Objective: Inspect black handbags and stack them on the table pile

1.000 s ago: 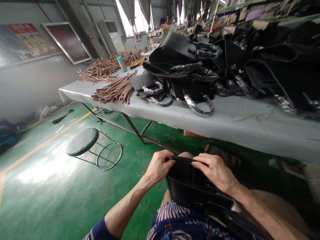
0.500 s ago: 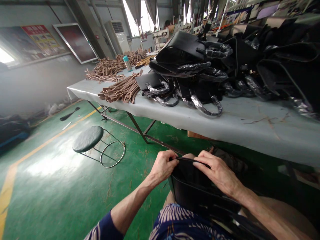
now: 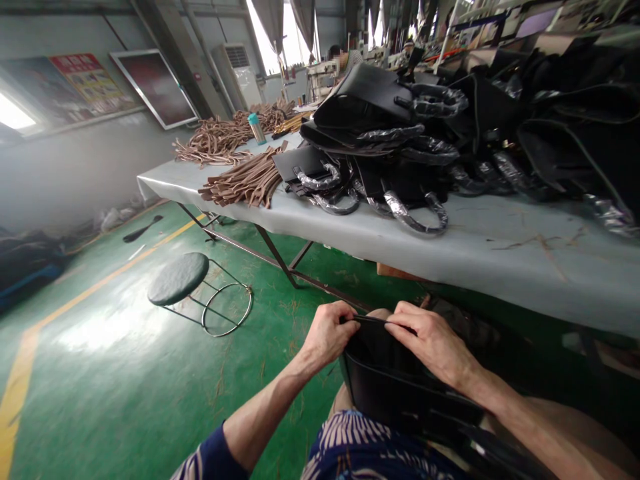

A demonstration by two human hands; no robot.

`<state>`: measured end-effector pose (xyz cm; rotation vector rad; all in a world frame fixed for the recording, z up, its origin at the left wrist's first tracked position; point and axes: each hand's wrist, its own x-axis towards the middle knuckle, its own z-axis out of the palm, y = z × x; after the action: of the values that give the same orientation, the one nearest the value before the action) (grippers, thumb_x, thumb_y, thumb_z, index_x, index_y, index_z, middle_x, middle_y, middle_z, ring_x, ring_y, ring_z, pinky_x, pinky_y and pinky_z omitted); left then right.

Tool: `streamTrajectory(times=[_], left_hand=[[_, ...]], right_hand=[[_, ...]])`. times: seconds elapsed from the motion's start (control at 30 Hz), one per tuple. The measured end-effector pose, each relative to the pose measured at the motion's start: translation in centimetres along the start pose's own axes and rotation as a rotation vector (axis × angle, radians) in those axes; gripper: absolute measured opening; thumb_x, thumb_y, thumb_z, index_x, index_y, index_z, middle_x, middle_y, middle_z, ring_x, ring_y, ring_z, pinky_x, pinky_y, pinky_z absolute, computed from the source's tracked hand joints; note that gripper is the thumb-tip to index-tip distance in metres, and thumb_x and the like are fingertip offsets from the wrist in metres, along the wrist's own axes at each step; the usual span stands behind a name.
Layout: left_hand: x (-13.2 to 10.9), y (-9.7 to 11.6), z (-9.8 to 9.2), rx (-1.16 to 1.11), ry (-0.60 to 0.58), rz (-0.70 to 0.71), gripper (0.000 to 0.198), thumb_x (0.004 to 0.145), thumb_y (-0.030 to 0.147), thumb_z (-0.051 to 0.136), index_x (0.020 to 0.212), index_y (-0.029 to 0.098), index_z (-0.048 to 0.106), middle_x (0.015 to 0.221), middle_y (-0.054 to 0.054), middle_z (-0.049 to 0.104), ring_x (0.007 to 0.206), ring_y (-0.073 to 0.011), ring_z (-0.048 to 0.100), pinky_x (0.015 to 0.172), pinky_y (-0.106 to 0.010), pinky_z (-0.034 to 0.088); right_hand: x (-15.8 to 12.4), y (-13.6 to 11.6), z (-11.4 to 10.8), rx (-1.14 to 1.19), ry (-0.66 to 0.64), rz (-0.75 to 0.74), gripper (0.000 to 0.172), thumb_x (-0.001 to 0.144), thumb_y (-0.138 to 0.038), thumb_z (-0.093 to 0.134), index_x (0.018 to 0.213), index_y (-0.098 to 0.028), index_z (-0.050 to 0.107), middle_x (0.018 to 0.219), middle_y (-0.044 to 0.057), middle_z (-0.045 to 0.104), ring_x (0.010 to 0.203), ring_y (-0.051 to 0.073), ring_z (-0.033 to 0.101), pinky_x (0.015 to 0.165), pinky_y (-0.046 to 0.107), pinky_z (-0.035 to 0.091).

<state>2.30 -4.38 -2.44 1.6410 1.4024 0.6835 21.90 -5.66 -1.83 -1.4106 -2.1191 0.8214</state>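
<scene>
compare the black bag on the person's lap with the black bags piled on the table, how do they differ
The bag on the lap is one piece, gripped at its top edge by the left hand and right hand; the piled bags are many and lie untouched on the grey table. The piled bags show handles wrapped in shiny plastic; no handle is visible on the lap bag. The lap bag stands upright, the piled ones lie tipped over each other. Both are black.

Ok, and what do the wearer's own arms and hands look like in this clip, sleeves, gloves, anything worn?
Both hands are bare: no gloves, rings or watch visible on the left hand or the right hand. The forearms are uncovered. The left arm shows a dark navy sleeve near the elbow, part of a navy garment with pale stripes. No sleeve shows on the right arm.
</scene>
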Motion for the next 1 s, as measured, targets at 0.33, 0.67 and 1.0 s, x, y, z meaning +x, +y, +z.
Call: streamTrajectory(times=[0.33, 0.67, 1.0], left_hand=[[-0.45, 0.54, -0.05, -0.080, 0.087, 0.099, 0.015, 0.069, 0.013, 0.057, 0.054, 0.014, 0.052, 0.082, 0.000, 0.060, 0.076, -0.0115, 0.053, 0.069, -0.021, 0.038], [-0.17, 0.73, 0.61, -0.049, 0.159, -0.019, 0.016, 0.063, 0.009, 0.054, 0.051, 0.015, 0.045, 0.073, 0.002, 0.060, 0.065, -0.0101, 0.051, 0.058, -0.020, 0.036], [0.26, 0.56, 0.61, -0.032, 0.132, -0.031, 0.011, 0.060, 0.009, 0.049, 0.052, 0.015, 0.045, 0.066, 0.003, 0.056, 0.059, -0.0092, 0.046, 0.053, -0.020, 0.031]], right_hand=[[0.09, 0.39, -0.10, 0.031, -0.003, 0.010, 0.025, 0.087, -0.031, 0.043, 0.074, -0.023, 0.063, 0.081, 0.000, 0.058, 0.077, 0.014, 0.056, 0.072, 0.024, 0.041], [-0.10, 0.18, -0.22, 0.059, -0.022, 0.021, 0.027, 0.087, -0.032, 0.041, 0.076, -0.022, 0.063, 0.081, 0.002, 0.058, 0.078, 0.015, 0.056, 0.074, 0.026, 0.043], [0.07, -0.12, -0.21, -0.009, -0.036, 0.051, 0.023, 0.087, -0.032, 0.043, 0.081, -0.024, 0.063, 0.086, 0.001, 0.059, 0.081, 0.014, 0.057, 0.073, 0.025, 0.042]])
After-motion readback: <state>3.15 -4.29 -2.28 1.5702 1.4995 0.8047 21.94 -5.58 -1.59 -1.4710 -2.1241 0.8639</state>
